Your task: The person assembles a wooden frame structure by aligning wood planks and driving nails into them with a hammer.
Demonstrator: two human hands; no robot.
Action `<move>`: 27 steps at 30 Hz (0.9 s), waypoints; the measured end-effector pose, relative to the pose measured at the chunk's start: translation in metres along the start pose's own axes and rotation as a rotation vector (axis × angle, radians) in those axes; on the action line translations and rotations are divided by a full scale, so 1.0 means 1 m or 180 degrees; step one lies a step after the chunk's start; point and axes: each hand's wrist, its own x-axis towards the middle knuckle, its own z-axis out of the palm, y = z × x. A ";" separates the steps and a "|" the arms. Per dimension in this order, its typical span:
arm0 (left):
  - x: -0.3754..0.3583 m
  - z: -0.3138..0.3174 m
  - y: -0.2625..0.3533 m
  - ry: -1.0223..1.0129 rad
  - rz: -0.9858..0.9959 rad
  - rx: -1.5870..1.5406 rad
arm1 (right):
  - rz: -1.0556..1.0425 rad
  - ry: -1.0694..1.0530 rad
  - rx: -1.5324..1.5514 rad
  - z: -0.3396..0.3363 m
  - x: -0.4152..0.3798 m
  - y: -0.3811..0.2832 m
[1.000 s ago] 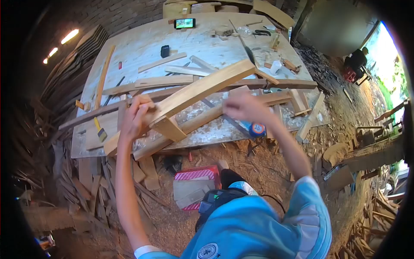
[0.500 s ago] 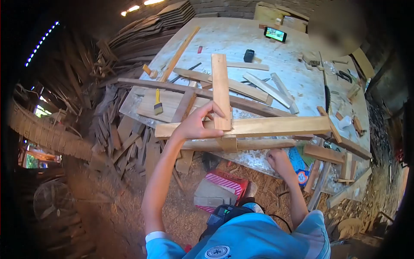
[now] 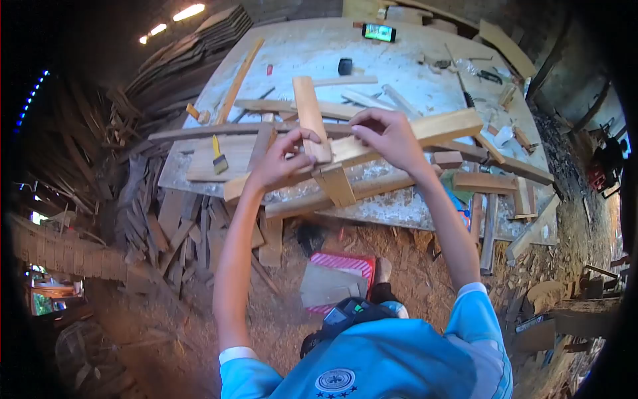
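My left hand [image 3: 284,163] is closed on the lower end of a short wooden board [image 3: 308,106], its thumb and fingers around the edges. That board crosses a long wooden beam [image 3: 445,128], and a block-like end [image 3: 337,188] juts out below the beam. My right hand [image 3: 392,139] is over the beam, just right of the crossing, with thumb and fingers curled together. Whatever those fingers may hold is too small to make out. A second long wooden piece [image 3: 385,187] lies beneath, along the table's near edge.
A worktable [image 3: 286,60] carries loose wood strips, a paintbrush [image 3: 220,159], a black box-shaped object [image 3: 345,66] and a propped phone [image 3: 379,32]. Scrap wood [image 3: 153,229] piles at the left. Below the table, a red striped box [image 3: 342,266] lies on the sawdust-covered floor.
My right hand has risen from the table's near edge to the beam beside the crossing. The beam has tilted, its right end higher and its left end lower. The view has shifted.
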 end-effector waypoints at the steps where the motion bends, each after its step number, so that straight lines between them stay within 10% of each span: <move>1: 0.000 -0.001 0.001 -0.0066 0.0302 0.0263 | -0.0088 0.0000 -0.0136 0.004 0.005 0.002; 10: 0.009 0.018 0.011 0.0162 0.0501 -0.0185 | -0.0046 0.0283 -0.0615 0.002 0.005 0.024; 17: 0.005 0.035 0.017 0.1735 0.0860 0.2992 | -0.0007 0.0260 -0.0533 0.002 0.007 0.025; 27: 0.000 0.036 0.025 0.0434 0.1321 0.2484 | -0.0050 0.0330 -0.0539 0.000 -0.002 0.024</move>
